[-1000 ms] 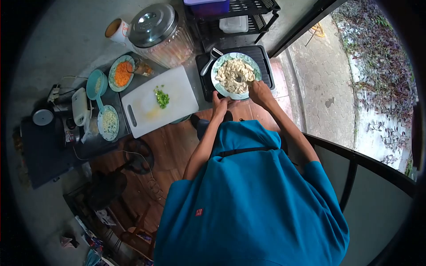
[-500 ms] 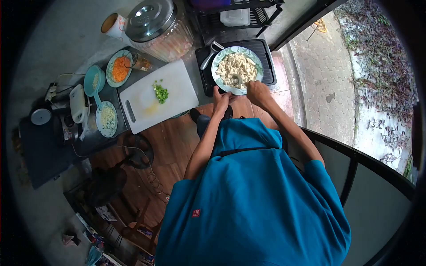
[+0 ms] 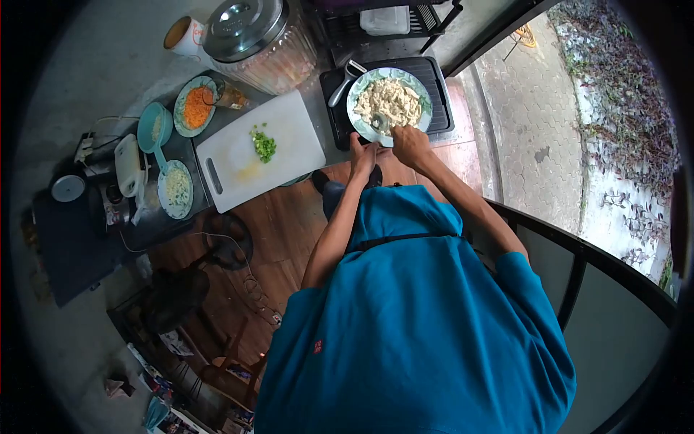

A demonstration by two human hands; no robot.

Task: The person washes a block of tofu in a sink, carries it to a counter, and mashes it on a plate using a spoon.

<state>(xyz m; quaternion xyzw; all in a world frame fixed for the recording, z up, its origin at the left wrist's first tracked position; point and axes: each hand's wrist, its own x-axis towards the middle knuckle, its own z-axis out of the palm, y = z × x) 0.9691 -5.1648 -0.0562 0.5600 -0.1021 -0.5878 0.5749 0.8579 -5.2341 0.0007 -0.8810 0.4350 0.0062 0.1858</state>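
Observation:
A green-rimmed plate [image 3: 425, 123] full of pale, crumbly food [image 3: 390, 101] rests on a black ribbed griddle [image 3: 439, 94]. My right hand [image 3: 410, 145] is closed round the handle of a spoon [image 3: 378, 121], whose bowl is in the left front part of the food. At the plate's near left edge is my left hand [image 3: 363, 154], its fingers against the rim. A silver peeler [image 3: 338, 92] lies left of the plate on the griddle. Further left, chopped green onion [image 3: 264, 147] sits on a white cutting board [image 3: 289, 130].
On the left stand a plate of shredded orange food [image 3: 196, 107], a glass [image 3: 231, 95], a teal strainer [image 3: 153, 126] and a plate of chopped white pieces [image 3: 176, 189]. Behind are a large lidded jar [image 3: 278, 61] and a black rack [image 3: 426, 29]. A fan [image 3: 228, 242] stands below.
My right hand and the spoon have moved left and toward me across the plate. My left hand stays at the plate's edge. The whole view has shifted slightly.

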